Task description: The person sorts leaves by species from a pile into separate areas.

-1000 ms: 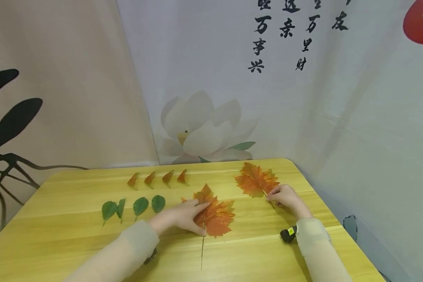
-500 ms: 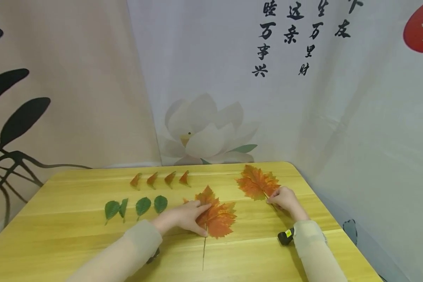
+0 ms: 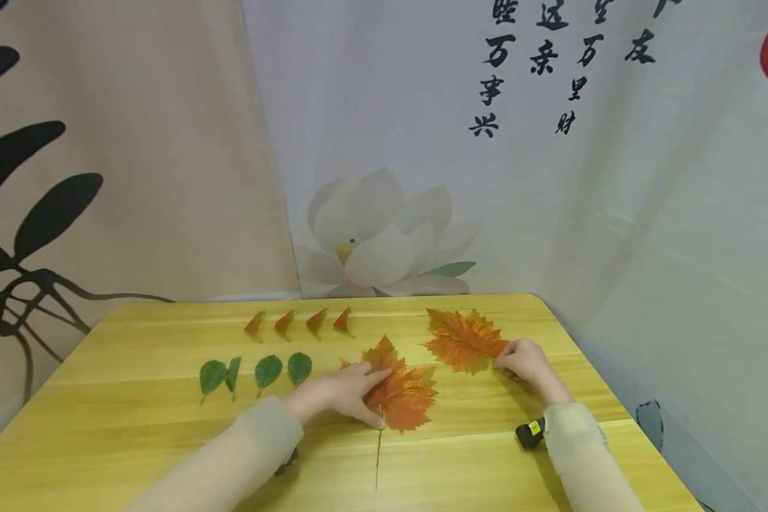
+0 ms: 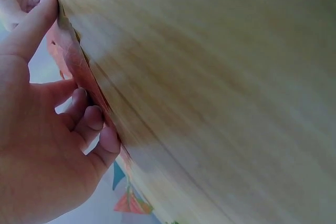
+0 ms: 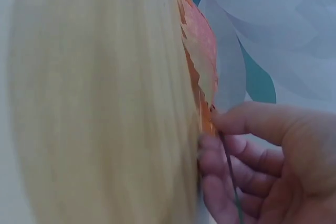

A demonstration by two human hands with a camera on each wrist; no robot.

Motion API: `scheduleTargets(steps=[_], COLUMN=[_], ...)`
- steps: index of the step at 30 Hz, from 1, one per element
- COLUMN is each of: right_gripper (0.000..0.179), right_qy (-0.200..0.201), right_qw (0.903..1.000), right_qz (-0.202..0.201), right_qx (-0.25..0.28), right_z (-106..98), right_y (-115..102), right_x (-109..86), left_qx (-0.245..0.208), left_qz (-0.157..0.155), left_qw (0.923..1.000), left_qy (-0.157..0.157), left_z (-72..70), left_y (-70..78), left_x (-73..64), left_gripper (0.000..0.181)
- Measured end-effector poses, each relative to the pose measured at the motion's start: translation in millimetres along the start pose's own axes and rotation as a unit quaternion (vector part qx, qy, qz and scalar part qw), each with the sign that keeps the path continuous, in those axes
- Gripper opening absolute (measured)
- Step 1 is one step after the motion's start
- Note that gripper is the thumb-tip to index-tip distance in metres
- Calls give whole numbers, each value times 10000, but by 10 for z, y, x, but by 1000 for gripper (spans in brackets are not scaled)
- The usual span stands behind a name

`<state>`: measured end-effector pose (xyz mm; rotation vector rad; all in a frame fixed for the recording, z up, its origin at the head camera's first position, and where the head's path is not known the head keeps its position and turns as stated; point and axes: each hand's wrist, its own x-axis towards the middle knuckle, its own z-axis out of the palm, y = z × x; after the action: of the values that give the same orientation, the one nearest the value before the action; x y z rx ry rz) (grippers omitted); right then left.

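Note:
Near the middle of the table, an orange maple leaf (image 3: 412, 398) lies flat, its thin stem (image 3: 377, 462) pointing toward the person. My left hand (image 3: 348, 393) rests on its left part with thumb and fingers spread; the left wrist view shows the fingertips (image 4: 109, 139) down along the leaf. Farther right lies a second orange maple leaf (image 3: 464, 343). Its dark stem (image 5: 231, 174) is pinched at the leaf's base between the thumb and forefinger of my right hand (image 3: 526, 360), the other fingers curled below. In the right wrist view, this leaf (image 5: 202, 43) stands edge-on beyond the fingertips.
Several green leaves (image 3: 268, 371) form a row left of my left hand. Behind them is a row of small reddish-brown leaves (image 3: 284, 325). The wooden table (image 3: 134, 419) meets a printed cloth backdrop (image 3: 384, 107) at its back edge. A black wrist camera (image 3: 530, 433) hangs by the right sleeve.
The right maple leaf has turned counterclockwise, its tip swinging left and its stem end now hidden behind my right hand. My left hand stays on its leaf. The head view has shifted slightly.

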<state>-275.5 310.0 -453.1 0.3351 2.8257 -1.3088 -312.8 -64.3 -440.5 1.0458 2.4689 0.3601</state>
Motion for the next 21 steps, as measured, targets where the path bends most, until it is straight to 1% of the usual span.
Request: scheduleTargets(steps=[3, 5, 8, 10, 13, 17, 19, 21], right_gripper=[9, 15, 33, 42, 49, 47, 46, 45], right_qy=[-136, -289, -616, -888, -1350, -1951, -2122, -2187], right_qw=[9985, 9959, 9894, 9831, 9732, 9565, 9492, 9443], right_qz=[54, 99, 84, 70, -8, -55, -57, -47], right_qx=[519, 853, 1316, 1597, 1862, 2168, 2322, 2459], right_z=[-16, -32, -76, -110, -148, -158, -150, -141], right_y=[-6, -4, 11, 26, 55, 101, 120, 131], right_x=[-45, -54, -40, -22, 4, 26, 31, 26], left_qx=[-12, -49, -57, -55, -31, -45, -61, -65], left_qz=[22, 28, 20, -1, -9, -17, -17, -13], left_qw=[10000, 10000, 10000, 10000, 10000, 10000, 10000, 10000], left_qy=[-18, -32, -39, -37, -40, -60, -60, -60], left_z=[-10, -20, -27, -28, -20, -11, -12, -12], left_y=[9, 19, 29, 32, 25, 15, 17, 20], left_x=[8, 6, -6, -15, -20, -17, -16, -13], left_gripper=[97, 97, 97, 97, 97, 98, 98, 97])
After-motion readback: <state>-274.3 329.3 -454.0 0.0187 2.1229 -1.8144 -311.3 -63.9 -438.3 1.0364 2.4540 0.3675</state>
